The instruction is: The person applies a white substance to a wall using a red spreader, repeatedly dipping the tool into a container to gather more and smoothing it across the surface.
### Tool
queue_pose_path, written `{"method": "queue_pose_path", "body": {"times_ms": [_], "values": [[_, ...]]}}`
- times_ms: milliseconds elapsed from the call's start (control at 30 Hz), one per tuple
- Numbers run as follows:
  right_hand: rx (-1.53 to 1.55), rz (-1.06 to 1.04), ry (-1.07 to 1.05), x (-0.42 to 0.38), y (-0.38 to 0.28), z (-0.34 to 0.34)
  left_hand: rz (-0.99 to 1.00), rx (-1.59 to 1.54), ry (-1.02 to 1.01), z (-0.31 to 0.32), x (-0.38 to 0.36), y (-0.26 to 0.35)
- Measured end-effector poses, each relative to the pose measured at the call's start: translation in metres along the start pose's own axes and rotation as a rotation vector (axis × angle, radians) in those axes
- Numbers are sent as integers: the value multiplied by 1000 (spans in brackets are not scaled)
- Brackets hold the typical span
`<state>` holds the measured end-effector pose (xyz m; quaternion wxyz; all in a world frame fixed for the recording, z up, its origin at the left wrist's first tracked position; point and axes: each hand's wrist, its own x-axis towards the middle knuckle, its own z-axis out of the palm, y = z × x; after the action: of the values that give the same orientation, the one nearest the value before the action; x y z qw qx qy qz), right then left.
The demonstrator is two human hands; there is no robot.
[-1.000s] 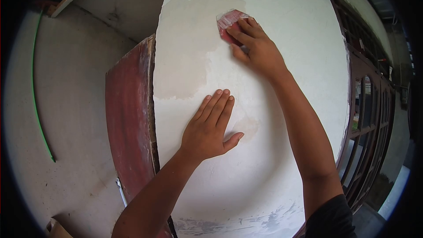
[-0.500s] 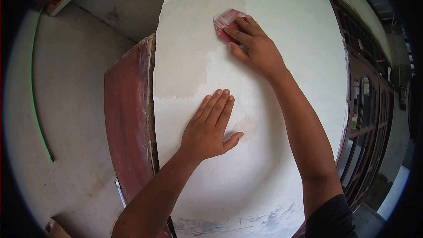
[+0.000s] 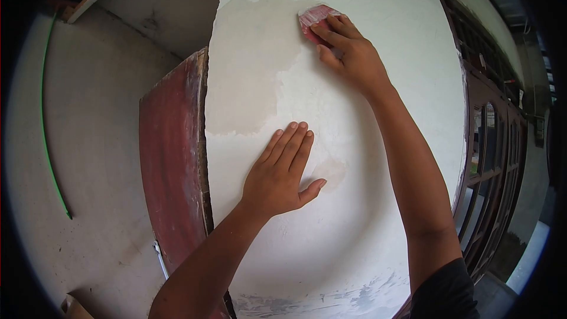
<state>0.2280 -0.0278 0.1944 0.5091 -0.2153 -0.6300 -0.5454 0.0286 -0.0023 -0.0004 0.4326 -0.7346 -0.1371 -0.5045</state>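
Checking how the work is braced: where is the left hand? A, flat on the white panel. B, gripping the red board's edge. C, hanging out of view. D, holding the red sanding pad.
A: the left hand lies palm-down, fingers spread flat on the white panel.

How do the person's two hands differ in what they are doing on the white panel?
The right hand is high on the white panel, fingers bent, pressing a red sanding pad against it; the left hand is lower and holds nothing. The left hand lies flat, fingers straight and together, thumb spread; the right hand is curled over the pad. The right arm is stretched out farther than the left. Both touch the panel's face.
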Motion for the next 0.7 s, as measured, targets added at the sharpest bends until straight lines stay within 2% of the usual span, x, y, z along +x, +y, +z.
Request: {"method": "queue_pose_path", "body": {"times_ms": [200,300,533,600,633,700], "values": [[-76,-103,-16,-35,2,-7,-3,0,-4,-1,-1,1],[-29,-70,-3,-56,10,-16,-6,-2,3,0,-1,1],[8,-10,55,-15,3,-8,-5,3,-5,0,0,1],[35,14,-45,4,-1,-6,-2,0,-6,0,0,1],[-5,-77,56,8,-2,2,-1,-3,-5,0,0,0],[-26,-135,38,2,-2,8,-1,-4,-4,0,0,0]]}}
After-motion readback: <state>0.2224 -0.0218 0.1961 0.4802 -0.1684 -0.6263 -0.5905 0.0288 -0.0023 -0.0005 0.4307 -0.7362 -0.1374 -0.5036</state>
